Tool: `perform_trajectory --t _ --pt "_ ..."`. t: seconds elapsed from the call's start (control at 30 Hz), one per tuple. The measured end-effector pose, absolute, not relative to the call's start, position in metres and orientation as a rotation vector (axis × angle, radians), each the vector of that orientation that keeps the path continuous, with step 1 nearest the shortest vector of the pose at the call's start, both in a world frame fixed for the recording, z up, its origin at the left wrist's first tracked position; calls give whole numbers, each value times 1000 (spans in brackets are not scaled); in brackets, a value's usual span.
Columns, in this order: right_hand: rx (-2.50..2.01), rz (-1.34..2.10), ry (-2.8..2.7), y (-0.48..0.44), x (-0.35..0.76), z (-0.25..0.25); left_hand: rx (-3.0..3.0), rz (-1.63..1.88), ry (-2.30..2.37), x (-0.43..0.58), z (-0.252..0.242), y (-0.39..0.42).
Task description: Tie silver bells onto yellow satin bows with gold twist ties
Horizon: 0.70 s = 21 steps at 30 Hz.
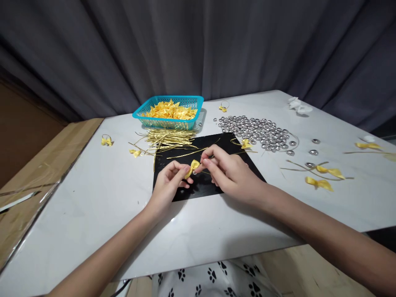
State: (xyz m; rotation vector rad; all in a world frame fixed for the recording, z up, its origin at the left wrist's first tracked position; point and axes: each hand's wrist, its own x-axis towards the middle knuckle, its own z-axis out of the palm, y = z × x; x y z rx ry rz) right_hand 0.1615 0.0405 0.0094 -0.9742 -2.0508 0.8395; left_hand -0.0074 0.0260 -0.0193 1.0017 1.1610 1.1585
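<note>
Over the black mat (198,190), my left hand (170,181) pinches a yellow ribbon bow (193,166) between thumb and fingers. A small silvery spot shows just below the bow, too small to name. My right hand (227,169) is closed in a pinch right beside the bow's right side; what its fingertips hold is hidden. Behind both hands lies a bundle of gold twist ties (170,138), a few of them loose on the mat. Another yellow bow (246,144) rests at the mat's upper right edge.
A teal basket (168,123) full of yellow bows stands at the back. Many silver beads (256,130) are spread right of it. Bows with gold ties (329,171) lie at the right, a looped bow (107,141) at the left. White crumpled material (299,106) sits far right.
</note>
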Motion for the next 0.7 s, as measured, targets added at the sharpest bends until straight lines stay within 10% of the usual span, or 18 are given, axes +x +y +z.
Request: perform_trajectory --t 0.7 --pt "-951 1649 -1377 52 151 -5 1067 1173 1088 -10 -23 23"
